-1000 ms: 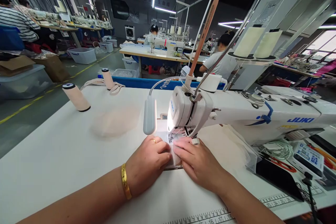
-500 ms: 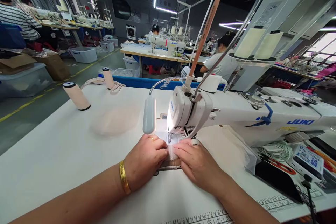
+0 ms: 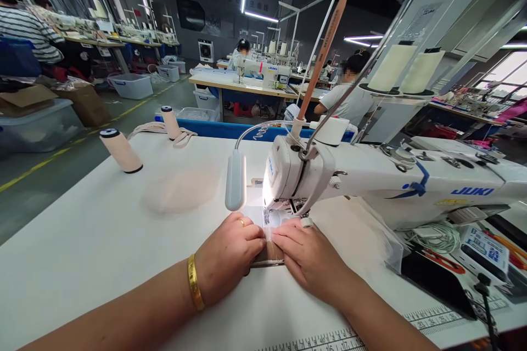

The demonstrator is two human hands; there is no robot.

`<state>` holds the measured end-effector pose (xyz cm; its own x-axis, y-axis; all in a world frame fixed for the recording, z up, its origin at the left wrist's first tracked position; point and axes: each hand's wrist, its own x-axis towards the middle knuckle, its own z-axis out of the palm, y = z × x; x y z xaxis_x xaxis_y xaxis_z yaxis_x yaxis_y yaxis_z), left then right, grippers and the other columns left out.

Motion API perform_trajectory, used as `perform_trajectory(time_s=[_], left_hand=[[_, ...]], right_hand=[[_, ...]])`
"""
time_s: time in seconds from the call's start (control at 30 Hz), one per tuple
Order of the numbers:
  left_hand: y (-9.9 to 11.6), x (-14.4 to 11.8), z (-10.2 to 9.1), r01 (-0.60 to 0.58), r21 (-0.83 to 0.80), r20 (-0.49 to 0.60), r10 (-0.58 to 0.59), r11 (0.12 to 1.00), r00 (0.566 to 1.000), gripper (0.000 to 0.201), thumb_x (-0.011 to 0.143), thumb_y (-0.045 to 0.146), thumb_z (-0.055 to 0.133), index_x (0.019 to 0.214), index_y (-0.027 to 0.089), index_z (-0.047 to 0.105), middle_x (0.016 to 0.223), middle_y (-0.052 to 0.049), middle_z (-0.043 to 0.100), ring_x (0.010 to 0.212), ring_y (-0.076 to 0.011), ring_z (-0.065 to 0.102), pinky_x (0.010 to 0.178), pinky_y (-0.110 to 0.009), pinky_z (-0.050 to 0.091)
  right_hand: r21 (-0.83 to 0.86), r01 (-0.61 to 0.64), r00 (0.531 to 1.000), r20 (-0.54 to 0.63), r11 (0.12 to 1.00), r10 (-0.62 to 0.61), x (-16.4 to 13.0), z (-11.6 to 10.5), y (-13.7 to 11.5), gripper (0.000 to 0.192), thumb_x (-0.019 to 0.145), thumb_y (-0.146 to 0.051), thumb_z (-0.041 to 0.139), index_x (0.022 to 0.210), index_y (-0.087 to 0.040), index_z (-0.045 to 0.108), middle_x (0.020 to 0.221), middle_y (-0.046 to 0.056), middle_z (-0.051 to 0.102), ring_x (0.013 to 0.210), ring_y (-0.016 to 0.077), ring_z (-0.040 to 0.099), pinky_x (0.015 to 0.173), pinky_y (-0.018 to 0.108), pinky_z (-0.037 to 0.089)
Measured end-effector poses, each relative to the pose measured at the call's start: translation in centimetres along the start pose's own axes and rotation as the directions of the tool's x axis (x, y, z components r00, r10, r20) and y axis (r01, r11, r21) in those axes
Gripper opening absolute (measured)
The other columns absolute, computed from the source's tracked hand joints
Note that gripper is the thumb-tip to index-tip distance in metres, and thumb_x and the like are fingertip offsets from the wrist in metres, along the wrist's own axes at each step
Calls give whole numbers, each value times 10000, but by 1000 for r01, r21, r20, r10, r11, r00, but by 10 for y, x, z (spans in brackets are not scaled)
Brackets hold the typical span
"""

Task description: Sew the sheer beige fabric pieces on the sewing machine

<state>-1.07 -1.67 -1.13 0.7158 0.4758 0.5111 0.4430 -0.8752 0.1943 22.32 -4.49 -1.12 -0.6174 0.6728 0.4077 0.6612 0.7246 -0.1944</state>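
While the left hand (image 3: 228,252) bends its fingers close together at the near-left edge of the pale sheer fabric (image 3: 269,235), the right hand (image 3: 310,252) rests longer, straighter fingers on its right side; whether either pinches the cloth, I cannot tell. The fabric lies just before the presser foot (image 3: 267,216) of the sewing machine (image 3: 300,167), its visible strip pointing forward, long axis running away from the wearer.

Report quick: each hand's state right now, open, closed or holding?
Left hand: fingers curled at the sheer fabric; whether it pinches it cannot be told.
Right hand: fingers bent, tips at the same fabric; any pinch cannot be told.
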Motion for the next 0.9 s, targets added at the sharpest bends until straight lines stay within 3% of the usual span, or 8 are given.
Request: perform_trajectory(time_s=[0.43,0.6,0.8,0.9], left_hand=[[-17,11,4,33,108,38,-37,994,999,277,984,65,502,867,161,734,911,-54,760,819,-213,673,819,-397,518],[-20,13,5,57,120,39,-62,991,997,314,1036,109,441,982,174,743,950,-63,764,858,-230,694,813,-395,545],[-18,12,-3,221,178,105,-241,959,965,152,1000,190,569,1088,163,691,1177,-107,715,996,-280,687,860,-436,577],[-15,13,-7,225,284,156,-277,932,948,257,989,283,636,1204,143,659,1340,-157,673,1070,-312,687,903,-475,571]], right_hand=[[-111,-143,990,-31,984,140,6,11,8,411,896,-38,472,1221,-198,668,1137,103,748,945,275,649,761,393,503],[-132,-159,987,-46,978,154,7,12,9,408,914,-53,466,1245,-184,666,1234,107,733,909,266,664,779,414,524],[-89,-124,991,-63,988,119,5,13,8,409,935,-30,448,1269,-169,638,1262,138,721,1049,308,669,835,458,560],[-52,-106,992,-73,993,102,5,14,8,398,941,-23,447,1260,-165,636,1229,153,728,1099,323,667,868,485,573]])
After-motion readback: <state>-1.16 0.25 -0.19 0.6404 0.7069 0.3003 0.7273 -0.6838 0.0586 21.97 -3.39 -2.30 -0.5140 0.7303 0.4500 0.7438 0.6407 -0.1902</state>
